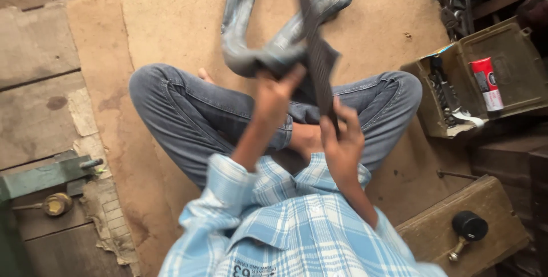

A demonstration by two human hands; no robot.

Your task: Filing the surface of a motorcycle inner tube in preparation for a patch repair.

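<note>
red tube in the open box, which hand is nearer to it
Right. The right hand, gripping the dark flat strip, sits closer to the red tube at the frame's right; the left hand, on the grey inner tube, is farther away.

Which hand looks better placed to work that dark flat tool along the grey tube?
Probably the right hand: it already grips the dark flat tool, while the left hand steadies the grey inner tube.

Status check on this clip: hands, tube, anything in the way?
Left hand shut on grey inner tube. Right hand shut on dark flat file, laid against tube. Nothing in the way.
</note>
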